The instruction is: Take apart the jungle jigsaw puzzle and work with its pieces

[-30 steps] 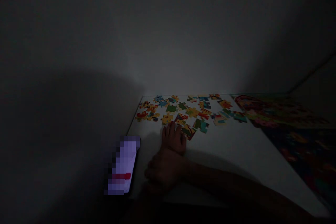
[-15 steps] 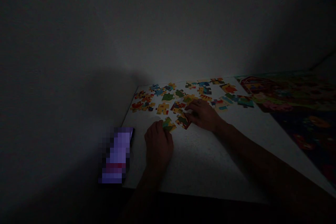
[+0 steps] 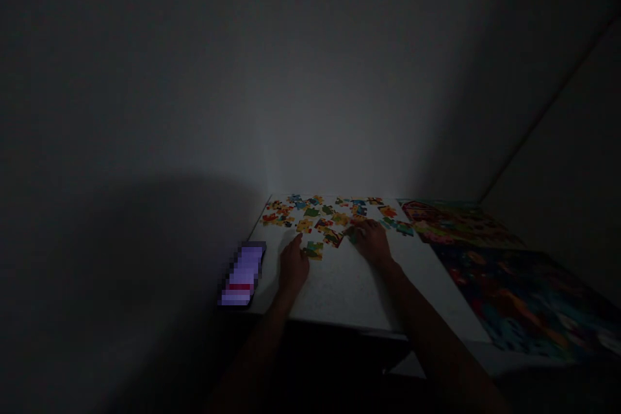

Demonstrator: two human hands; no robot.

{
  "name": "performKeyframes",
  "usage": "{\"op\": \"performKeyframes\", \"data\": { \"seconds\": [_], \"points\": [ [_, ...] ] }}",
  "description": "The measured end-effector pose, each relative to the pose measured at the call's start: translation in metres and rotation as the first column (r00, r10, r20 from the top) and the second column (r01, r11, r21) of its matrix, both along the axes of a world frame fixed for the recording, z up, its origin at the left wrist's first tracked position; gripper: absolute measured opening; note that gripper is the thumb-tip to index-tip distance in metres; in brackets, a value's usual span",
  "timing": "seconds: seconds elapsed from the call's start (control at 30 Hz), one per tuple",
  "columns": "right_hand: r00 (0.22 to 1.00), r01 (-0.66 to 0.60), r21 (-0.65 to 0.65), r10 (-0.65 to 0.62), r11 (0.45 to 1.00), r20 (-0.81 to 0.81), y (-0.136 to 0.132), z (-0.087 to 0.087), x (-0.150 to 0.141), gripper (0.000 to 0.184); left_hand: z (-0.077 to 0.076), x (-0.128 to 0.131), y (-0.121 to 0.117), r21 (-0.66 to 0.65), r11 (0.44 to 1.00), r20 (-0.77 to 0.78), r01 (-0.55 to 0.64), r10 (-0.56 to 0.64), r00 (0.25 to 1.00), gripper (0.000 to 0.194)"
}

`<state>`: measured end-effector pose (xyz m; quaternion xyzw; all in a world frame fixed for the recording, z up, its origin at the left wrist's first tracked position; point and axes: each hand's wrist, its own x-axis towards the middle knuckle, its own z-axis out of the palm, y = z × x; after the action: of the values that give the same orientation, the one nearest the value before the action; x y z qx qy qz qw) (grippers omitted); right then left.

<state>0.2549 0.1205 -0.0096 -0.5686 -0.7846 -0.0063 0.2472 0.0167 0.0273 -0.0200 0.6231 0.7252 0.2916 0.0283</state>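
Dim light falls on several loose jigsaw pieces (image 3: 304, 226) spread across a white table. My left hand (image 3: 294, 265) rests at their near side, index finger stretched forward and thumb apart from it, touching the left edge of a green-and-yellow jigsaw piece (image 3: 315, 250) that lies flat. To the right, my right hand (image 3: 372, 240) is closed, its bent fingertips on a dark greenish jigsaw piece (image 3: 352, 233) that they partly cover. Just left of those fingers lies a brown-and-yellow jigsaw piece (image 3: 333, 237).
A phone (image 3: 242, 275) with a lit, pixelated screen lies at the left edge of the table (image 3: 339, 297). Colourful picture sheets (image 3: 509, 291) cover the right side. A pale wall (image 3: 330, 110) rises behind the table.
The view has tilted up and drawn back. The green-and-yellow piece has turned straighter and sits apart from the others. My right hand has moved off the brown-and-yellow piece to a greenish one.
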Motion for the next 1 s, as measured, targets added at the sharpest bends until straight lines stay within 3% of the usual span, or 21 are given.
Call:
{"op": "performKeyframes", "data": {
  "seconds": [0.1, 0.23, 0.4, 0.57, 0.7, 0.8, 1.0],
  "points": [
    [0.996, 0.061, -0.060, -0.057, 0.996, 0.073, -0.048, 0.000, -0.002, 0.034, 0.009, 0.003, -0.013, 0.025, 1.000, -0.030, 0.005, -0.004, 1.000, 0.047],
    [0.991, 0.095, -0.137, -0.080, 0.986, 0.111, -0.114, -0.006, -0.004, 0.039, 0.012, 0.009, -0.051, 0.039, 0.997, -0.094, 0.060, -0.056, 0.994, 0.040],
    [0.974, 0.177, -0.215, -0.140, 0.960, 0.177, -0.153, -0.009, -0.008, 0.052, 0.003, 0.018, -0.094, 0.040, 0.996, -0.180, 0.077, -0.069, 0.981, 0.039],
    [0.967, 0.202, -0.300, -0.142, 0.932, 0.210, -0.145, -0.006, -0.011, 0.065, 0.001, 0.027, -0.099, 0.053, 0.998, -0.257, 0.040, -0.025, 0.966, 0.040],
    [0.979, 0.154, -0.328, -0.100, 0.932, 0.176, -0.116, -0.002, -0.014, 0.073, 0.003, 0.028, -0.096, 0.072, 0.997, -0.314, 0.034, -0.010, 0.949, 0.038],
    [0.977, 0.203, -0.313, -0.170, 0.928, 0.131, -0.091, 0.001, -0.019, 0.076, 0.002, 0.026, -0.094, 0.062, 0.998, -0.338, 0.031, -0.008, 0.941, 0.039],
    [0.960, 0.281, -0.311, -0.267, 0.908, 0.087, -0.069, -0.006, -0.025, 0.072, -0.018, 0.015, -0.093, 0.086, 0.994, -0.385, 0.068, -0.030, 0.922, 0.042]
  ]
}}
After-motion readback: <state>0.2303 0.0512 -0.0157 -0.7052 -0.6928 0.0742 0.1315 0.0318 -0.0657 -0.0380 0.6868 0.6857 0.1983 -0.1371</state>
